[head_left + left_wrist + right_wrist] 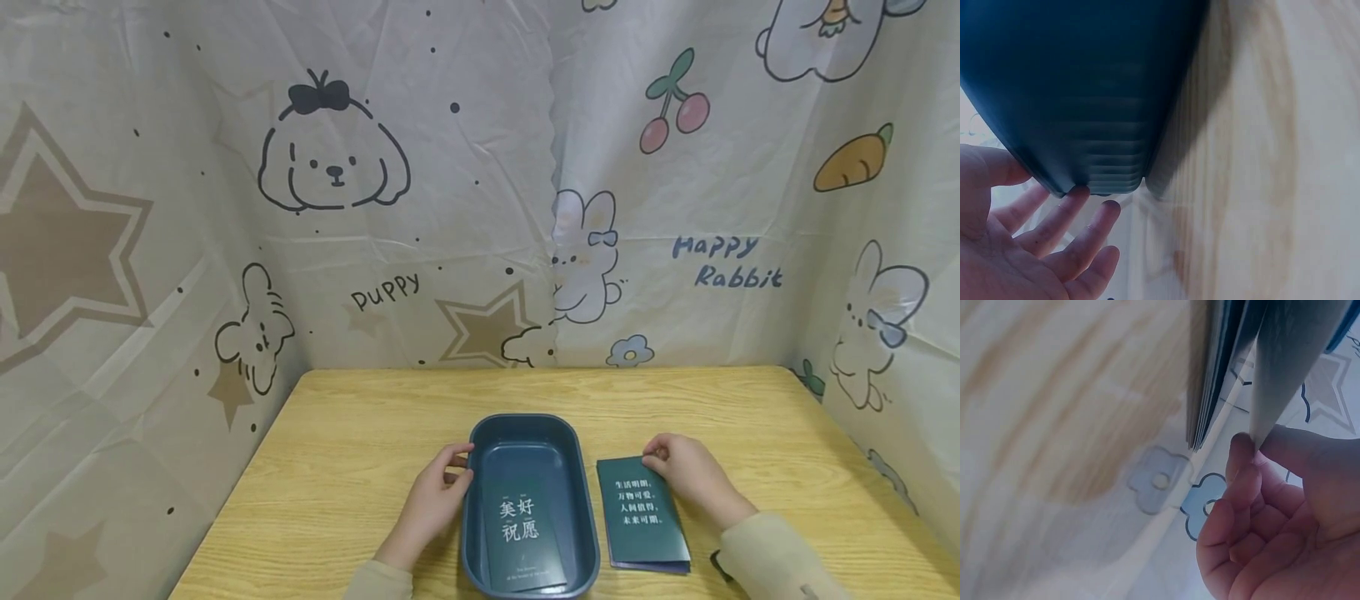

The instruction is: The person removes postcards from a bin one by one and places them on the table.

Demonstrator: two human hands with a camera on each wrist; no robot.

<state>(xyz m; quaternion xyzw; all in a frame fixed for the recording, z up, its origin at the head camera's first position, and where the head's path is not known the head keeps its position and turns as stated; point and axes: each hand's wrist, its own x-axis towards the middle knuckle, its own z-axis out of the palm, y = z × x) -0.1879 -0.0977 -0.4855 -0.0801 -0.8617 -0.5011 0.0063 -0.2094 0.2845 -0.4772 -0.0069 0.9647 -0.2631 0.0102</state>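
A dark blue oblong tray (590, 508) stands on the table, and one green card (528, 554) with white Chinese characters lies inside toward its near end. My left hand (433, 493) is at the tray's left side; in the left wrist view its loosely spread fingers (1094, 240) touch the rim. Right of the tray is a small pile of cards (1207, 394). Between thumb and forefinger, my right hand (686, 471) pinches the far right corner of the top green card (641, 517). In the right wrist view that card's edge is lifted away from the pile.
The light wood-grain table (360, 467) extends to both sides and behind the tray. A cream cloth (450, 167) with cartoon prints hangs around the back and sides. A small dark object (722, 567) shows beside the right sleeve (780, 558).
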